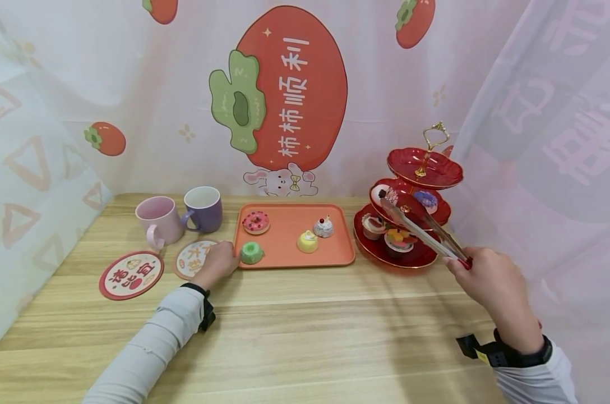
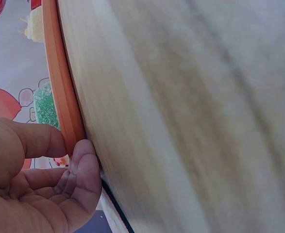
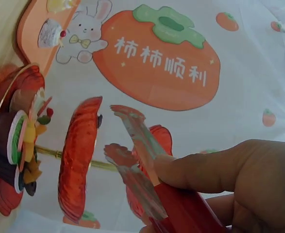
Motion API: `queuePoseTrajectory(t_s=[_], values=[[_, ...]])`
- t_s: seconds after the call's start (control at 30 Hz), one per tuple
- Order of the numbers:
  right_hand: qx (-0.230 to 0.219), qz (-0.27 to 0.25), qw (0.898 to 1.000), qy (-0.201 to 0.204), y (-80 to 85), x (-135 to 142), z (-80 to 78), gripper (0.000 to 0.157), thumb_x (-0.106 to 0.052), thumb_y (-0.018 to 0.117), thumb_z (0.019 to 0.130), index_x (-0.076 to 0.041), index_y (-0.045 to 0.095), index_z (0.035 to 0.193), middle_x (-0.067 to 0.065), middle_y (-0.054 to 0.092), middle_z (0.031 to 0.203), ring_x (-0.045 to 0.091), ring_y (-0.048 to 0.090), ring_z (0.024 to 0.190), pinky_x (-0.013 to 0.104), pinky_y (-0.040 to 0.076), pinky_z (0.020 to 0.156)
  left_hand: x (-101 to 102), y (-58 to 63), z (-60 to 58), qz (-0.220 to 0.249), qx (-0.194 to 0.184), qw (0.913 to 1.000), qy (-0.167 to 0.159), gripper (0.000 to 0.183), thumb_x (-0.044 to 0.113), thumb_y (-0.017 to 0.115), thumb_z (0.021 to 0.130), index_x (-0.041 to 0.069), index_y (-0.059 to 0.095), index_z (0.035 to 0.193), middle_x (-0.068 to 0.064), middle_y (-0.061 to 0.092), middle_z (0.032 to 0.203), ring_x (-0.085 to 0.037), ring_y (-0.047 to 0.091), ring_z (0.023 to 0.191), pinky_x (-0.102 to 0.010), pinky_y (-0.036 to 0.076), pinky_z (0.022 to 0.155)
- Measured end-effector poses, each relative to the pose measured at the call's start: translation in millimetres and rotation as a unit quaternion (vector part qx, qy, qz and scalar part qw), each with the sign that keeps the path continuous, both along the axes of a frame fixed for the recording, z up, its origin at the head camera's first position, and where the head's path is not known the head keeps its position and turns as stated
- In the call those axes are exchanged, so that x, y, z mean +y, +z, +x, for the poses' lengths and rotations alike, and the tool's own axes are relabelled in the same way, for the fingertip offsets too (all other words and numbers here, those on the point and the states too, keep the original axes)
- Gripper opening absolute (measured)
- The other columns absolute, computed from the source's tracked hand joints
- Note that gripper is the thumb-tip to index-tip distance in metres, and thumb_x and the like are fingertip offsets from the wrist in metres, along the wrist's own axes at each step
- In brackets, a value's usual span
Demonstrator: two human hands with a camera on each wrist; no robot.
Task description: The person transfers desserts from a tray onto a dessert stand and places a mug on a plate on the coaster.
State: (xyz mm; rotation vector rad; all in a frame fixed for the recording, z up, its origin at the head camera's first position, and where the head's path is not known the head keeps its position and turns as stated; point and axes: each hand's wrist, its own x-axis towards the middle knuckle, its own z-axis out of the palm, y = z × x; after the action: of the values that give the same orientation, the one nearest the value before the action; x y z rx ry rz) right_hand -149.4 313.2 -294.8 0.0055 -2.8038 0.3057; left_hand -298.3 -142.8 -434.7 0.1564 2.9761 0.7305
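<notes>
At the front left corner of the orange tray, my left hand pinches the rim between thumb and fingers. On that tray are a pink donut, a green cake, a yellow cake and a white cake with a red berry. My right hand grips metal tongs by their red handles. The tongs' tips stand apart, over the middle tier of the red stand, overlapping a white dessert with a dark topping in the head view.
A purple flower-like dessert shares the middle tier; cupcakes fill the bottom one. Left of the tray stand a pink mug and a purple mug, behind two round coasters. Printed curtains enclose the table's back and sides.
</notes>
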Motion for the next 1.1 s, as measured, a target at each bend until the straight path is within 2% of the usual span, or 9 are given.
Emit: queuePoseTrajectory(t_s=[0.17, 0.33, 0.57, 0.7, 0.83, 0.97, 1.1], values=[[0.011, -0.003, 0.999, 0.031, -5.3, -9, -6.0, 0.020, -0.023, 0.067, 0.083, -0.003, 0.064, 0.081, 0.000, 0.043, 0.054, 0.019, 0.039, 0.048, 0.033, 0.027, 0.043, 0, -0.9, 0.1, 0.001, 0.004, 1.0000, 0.001, 0.022, 0.008, 0.055, 0.087, 0.004, 0.047, 0.066, -0.007, 0.045, 0.063, -0.022, 0.043, 0.058, -0.033, 0.037, 0.055], [-0.006, -0.006, 0.999, 0.051, -12.4, -18, -12.1, 0.019, -0.021, 0.068, 0.083, -0.002, 0.065, 0.082, 0.001, 0.050, 0.060, 0.020, 0.043, 0.051, 0.034, 0.031, 0.046, 0, -1.1, 1.4, 0.006, -0.001, 1.0000, 0.000, 0.020, 0.007, 0.055, 0.087, 0.002, 0.048, 0.068, -0.008, 0.045, 0.063, -0.022, 0.042, 0.058, -0.033, 0.035, 0.055], [-0.008, 0.006, 0.998, 0.057, -21.3, -31, -19.3, 0.022, -0.020, 0.068, 0.082, 0.001, 0.064, 0.084, 0.002, 0.047, 0.058, 0.021, 0.044, 0.052, 0.033, 0.032, 0.045, -1, -0.6, 2.3, 0.005, -0.004, 1.0000, -0.001, 0.021, 0.007, 0.056, 0.086, 0.003, 0.047, 0.067, -0.007, 0.043, 0.062, -0.022, 0.041, 0.057, -0.033, 0.034, 0.055], [0.002, -0.016, 0.998, 0.061, -24.6, -39, -22.4, 0.019, -0.019, 0.069, 0.083, -0.001, 0.062, 0.082, 0.003, 0.045, 0.058, 0.019, 0.041, 0.049, 0.032, 0.030, 0.043, -1, -0.3, 2.2, 0.008, -0.006, 0.9999, 0.000, 0.020, 0.007, 0.055, 0.086, 0.003, 0.047, 0.068, -0.007, 0.044, 0.063, -0.022, 0.041, 0.057, -0.033, 0.034, 0.055], [0.004, -0.030, 0.997, 0.072, -27.6, -50, -25.9, 0.020, -0.017, 0.071, 0.081, 0.001, 0.065, 0.085, 0.007, 0.054, 0.065, 0.020, 0.042, 0.050, 0.033, 0.032, 0.043, -2, -0.4, 1.1, 0.011, -0.010, 0.9999, 0.004, 0.015, 0.006, 0.055, 0.086, 0.001, 0.051, 0.072, -0.009, 0.048, 0.066, -0.023, 0.044, 0.059, -0.033, 0.036, 0.056], [-0.001, -0.017, 0.996, 0.082, -32.9, -61, -30.7, 0.028, -0.018, 0.073, 0.080, 0.003, 0.066, 0.097, 0.012, 0.060, 0.075, 0.023, 0.049, 0.057, 0.038, 0.040, 0.048, -2, 0.1, 0.6, 0.012, -0.014, 0.9998, 0.007, 0.015, 0.006, 0.055, 0.086, 0.001, 0.052, 0.073, -0.009, 0.049, 0.067, -0.023, 0.045, 0.059, -0.033, 0.037, 0.056], [0.003, -0.005, 0.996, 0.092, -41.7, -72, -36.5, 0.026, -0.021, 0.074, 0.079, 0.000, 0.066, 0.093, 0.011, 0.059, 0.074, 0.024, 0.051, 0.059, 0.039, 0.041, 0.051, -2, 0.3, 0.8, 0.013, -0.009, 0.9999, 0.006, 0.017, 0.007, 0.054, 0.087, 0.001, 0.052, 0.072, -0.009, 0.049, 0.066, -0.023, 0.045, 0.059, -0.033, 0.037, 0.056]])
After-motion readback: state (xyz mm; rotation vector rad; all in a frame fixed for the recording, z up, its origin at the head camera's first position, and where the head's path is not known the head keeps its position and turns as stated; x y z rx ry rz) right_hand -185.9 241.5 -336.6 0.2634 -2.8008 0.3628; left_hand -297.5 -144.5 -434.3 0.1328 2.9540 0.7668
